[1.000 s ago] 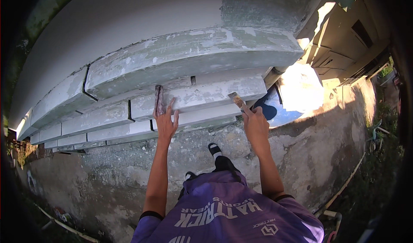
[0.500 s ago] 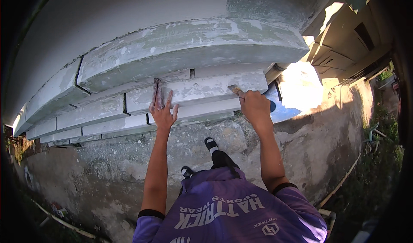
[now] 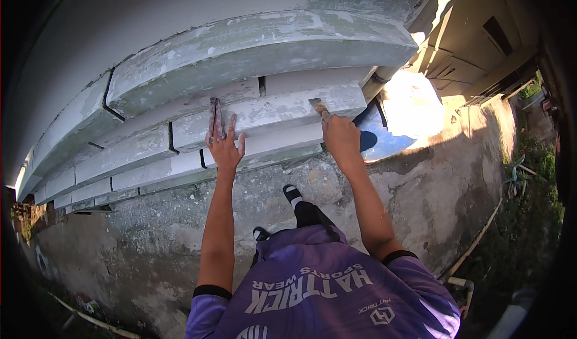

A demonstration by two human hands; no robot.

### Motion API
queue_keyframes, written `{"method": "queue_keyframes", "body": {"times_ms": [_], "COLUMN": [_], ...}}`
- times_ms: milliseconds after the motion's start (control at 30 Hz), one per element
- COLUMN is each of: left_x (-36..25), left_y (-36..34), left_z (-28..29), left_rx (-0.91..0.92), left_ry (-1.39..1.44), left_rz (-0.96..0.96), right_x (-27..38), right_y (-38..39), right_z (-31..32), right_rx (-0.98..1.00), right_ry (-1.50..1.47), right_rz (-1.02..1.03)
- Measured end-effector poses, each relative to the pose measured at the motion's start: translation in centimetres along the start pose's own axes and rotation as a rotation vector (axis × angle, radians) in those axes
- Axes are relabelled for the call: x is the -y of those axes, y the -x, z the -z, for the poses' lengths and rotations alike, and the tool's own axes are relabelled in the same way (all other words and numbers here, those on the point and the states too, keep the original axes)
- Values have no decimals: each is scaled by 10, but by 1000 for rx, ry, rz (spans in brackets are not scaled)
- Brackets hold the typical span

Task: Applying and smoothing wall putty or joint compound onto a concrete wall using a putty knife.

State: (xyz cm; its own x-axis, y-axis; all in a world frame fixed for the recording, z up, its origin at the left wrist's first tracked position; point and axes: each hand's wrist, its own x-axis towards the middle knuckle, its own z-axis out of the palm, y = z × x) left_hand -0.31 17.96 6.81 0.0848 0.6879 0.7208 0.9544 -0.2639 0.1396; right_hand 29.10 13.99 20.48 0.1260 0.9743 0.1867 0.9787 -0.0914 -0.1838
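In my right hand [image 3: 342, 139] is a putty knife [image 3: 318, 106], its small metal blade lying against the pale, patchy face of a middle wall ledge [image 3: 276, 114], close to that ledge's right end. My left hand [image 3: 225, 151] is further left on the same ledge. It grips a long, narrow tool [image 3: 214, 118], reddish-brown and smeared with white, which points up and away. Some fingers of that hand are stretched out beside the tool. What the left palm does is hidden.
A thicker ledge [image 3: 258, 54] runs above, and lower ledges step down beneath, cut by dark vertical slots. At right are a pipe [image 3: 377, 82] and a blue object [image 3: 384, 136] in bright sunlight. Stained concrete floor [image 3: 415, 189] lies below, with plants [image 3: 535, 201] beyond.
The view has shifted, so the ledges sit slightly higher and more to the left. The putty knife's blade has turned more upright. My left hand keeps its place on the ledge.
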Motion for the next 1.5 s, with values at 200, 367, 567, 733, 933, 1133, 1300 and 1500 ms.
{"method": "queue_keyframes", "body": {"times_ms": [200,367,567,733,933,1133,1300,1500], "left_x": [-1,-4,-2,1,-1,1,4,-3], "left_y": [2,2,-1,1,-1,4,3,-1], "left_z": [9,16,22,21,18,12,10,15], "left_rx": [64,156,174,152,149,152,125,145], "left_ry": [-13,-23,6,34,46,41,35,14], "left_rz": [10,18,-6,-1,5,7,8,18], "right_x": [7,9,-4,11,16,3,-3,-7], "right_y": [39,66,62,35,12,-5,0,13], "right_z": [-15,-24,-19,28,2,-39,-54,-60], "right_rx": [19,-38,-150,-342,-541,-565,-495,-325], "right_ry": [-128,-235,-512,-562,-622,-620,-586,-536], "right_rz": [-25,-40,-15,51,114,174,159,113]}}
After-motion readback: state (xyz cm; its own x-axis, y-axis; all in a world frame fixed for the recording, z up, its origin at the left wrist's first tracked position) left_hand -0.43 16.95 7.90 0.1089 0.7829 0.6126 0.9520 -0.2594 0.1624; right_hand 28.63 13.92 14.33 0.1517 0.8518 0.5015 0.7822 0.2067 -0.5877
